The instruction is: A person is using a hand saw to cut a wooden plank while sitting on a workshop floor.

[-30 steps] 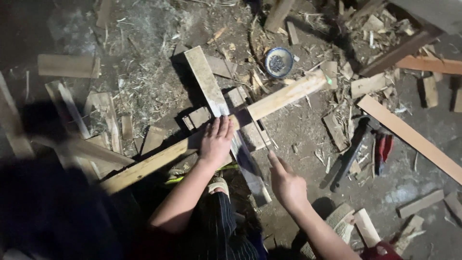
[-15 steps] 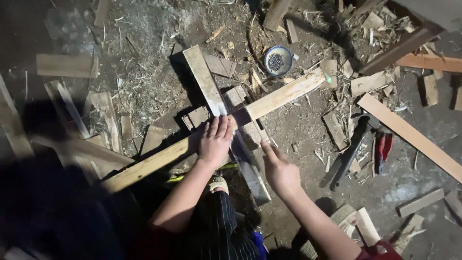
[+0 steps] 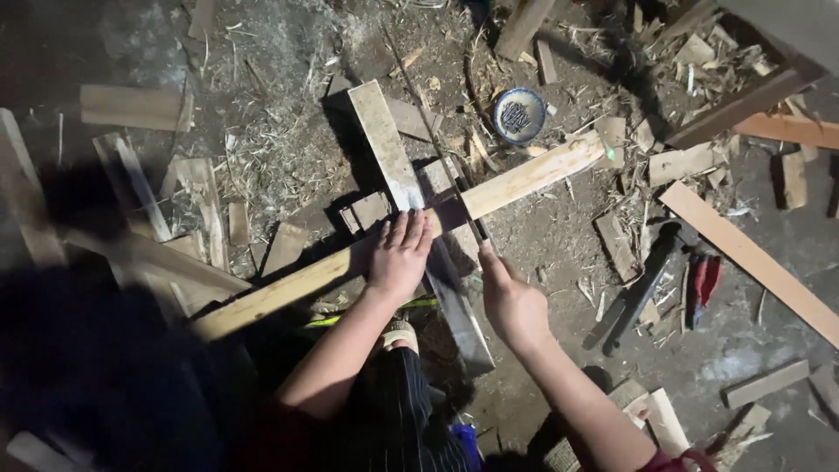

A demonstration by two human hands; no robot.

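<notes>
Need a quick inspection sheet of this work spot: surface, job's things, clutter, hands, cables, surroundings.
Surface: dirt floor, strewn with shavings.
Job's things: long plank crossing a second plank.
Clutter: wood offcuts, round blue-rimmed dish, dark tool, red-handled tool.
Hands: left hand flat on the long plank; right hand beside the crossing, grip unclear.
Cables: nothing seen.
Surroundings: dim, deep shadow at the lower left.

One head-worn camera looks steeply down, close above the littered ground [image 3: 559, 236].
</notes>
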